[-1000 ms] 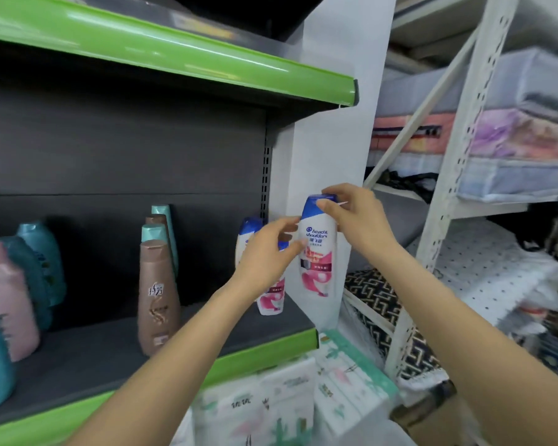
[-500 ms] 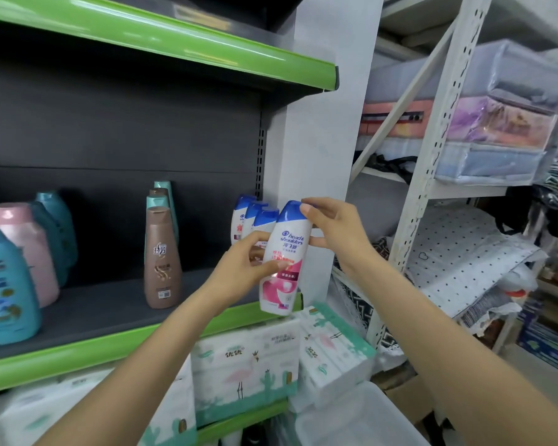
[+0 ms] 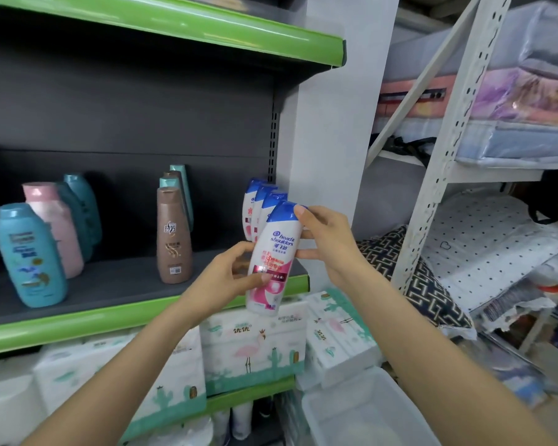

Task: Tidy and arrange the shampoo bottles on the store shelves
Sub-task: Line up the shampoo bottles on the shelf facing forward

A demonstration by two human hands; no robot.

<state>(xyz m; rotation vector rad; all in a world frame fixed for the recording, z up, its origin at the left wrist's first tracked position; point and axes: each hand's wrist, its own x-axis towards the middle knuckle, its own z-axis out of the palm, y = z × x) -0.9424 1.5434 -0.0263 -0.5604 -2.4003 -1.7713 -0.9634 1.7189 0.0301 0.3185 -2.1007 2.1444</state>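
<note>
Store shelving unit, dark grey back panel, green-edged shelves (image 3: 78, 320) — a white end panel (image 3: 322, 130) closes its right side. To the right stands a white slotted-metal rack (image 3: 445, 130) loaded with bagged bedding (image 3: 529, 91) and a dotted white quilt (image 3: 484, 239).

Lower tier: white tissue packs printed with a flamingo and cacti (image 3: 255, 346), several side by side under the middle shelf; a translucent plastic bin (image 3: 361, 413) sits below and to their right.

Middle shelf, left: one large blue bottle (image 3: 29, 255) at the front, a pink bottle (image 3: 54, 226) behind it, teal bottles (image 3: 84, 207) further back.

Middle shelf, centre: brown shampoo bottle (image 3: 173, 236), upright, with teal-capped bottles (image 3: 179, 181) lined up behind it.

Middle shelf, right end: a row of three white, blue-capped Head & Shoulders bottles (image 3: 255, 204) against the end panel, partly hidden.

Held item — a fourth Head & Shoulders shampoo bottle (image 3: 273, 259), white with a blue cap and pink lower label, is off the shelf, tilted with its cap leaning right, in front of the shelf's green front edge and just before the row of three.

Left hand (image 3: 229, 278): grasps the bottle's lower half, thumb across the label, fingers curled behind.

Right hand (image 3: 329, 239): grips the upper part, fingertips on the cap and on the right side of the body.
</note>
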